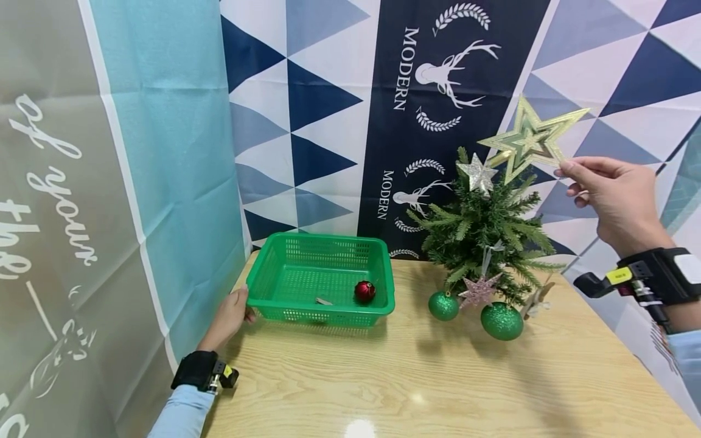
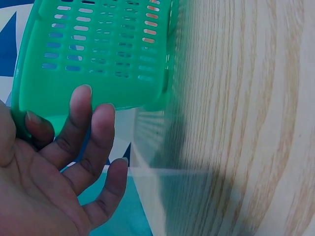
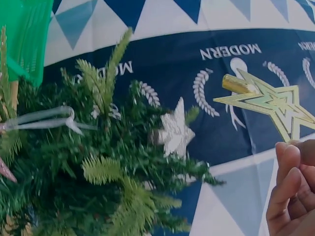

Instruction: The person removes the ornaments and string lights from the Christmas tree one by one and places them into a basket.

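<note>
My right hand pinches one point of a gold star tree topper between thumb and fingers. The star is held above a small green artificial Christmas tree, and its gold tube points toward the tree side. A silver glitter star sits near the tree's top. At the lower branches hang two green glitter balls and a pink star. My left hand grips the near left corner of a green plastic basket, with several fingers loosely bent beside its wall in the left wrist view.
Inside the basket lie a red ball ornament and a small pale piece. The wooden table meets patterned cloth at the back and left. A pale brown ornament hangs at the tree's lower right.
</note>
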A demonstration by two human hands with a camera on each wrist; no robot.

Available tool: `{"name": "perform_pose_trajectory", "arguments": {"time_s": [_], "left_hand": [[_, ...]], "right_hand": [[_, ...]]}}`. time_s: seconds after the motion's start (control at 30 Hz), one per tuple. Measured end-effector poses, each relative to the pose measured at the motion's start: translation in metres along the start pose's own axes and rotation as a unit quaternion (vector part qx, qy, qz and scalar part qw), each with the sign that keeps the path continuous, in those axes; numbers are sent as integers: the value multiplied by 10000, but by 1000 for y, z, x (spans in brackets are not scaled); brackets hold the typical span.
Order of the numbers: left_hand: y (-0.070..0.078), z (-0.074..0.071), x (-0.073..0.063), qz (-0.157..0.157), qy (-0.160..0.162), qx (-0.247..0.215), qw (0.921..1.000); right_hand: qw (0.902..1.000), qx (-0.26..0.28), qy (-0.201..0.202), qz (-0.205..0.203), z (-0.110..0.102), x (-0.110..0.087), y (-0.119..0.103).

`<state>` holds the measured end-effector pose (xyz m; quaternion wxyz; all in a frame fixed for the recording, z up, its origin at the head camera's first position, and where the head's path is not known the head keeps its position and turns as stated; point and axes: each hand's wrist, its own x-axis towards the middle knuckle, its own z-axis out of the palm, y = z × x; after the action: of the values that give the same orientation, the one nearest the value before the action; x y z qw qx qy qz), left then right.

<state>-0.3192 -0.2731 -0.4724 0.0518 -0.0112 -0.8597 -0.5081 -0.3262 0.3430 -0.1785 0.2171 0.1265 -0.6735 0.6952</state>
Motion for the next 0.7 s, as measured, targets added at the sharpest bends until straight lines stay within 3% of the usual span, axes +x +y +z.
{"name": "perform_pose_trajectory", "arguments": {"time_s": [0.13,0.37,0.7], "left_hand": [[-1,1,1,-194,-57,-35,9998],[0,1,1,-159,0,-151,9998],[1,1,1,-332,-31,-254,9991]], "right_hand": [[9991,164,-272,276,8,-3,-1],[9969,236,-598,443,26,-5,4],[9943,-434,-811,530,53,-12,12]]}}
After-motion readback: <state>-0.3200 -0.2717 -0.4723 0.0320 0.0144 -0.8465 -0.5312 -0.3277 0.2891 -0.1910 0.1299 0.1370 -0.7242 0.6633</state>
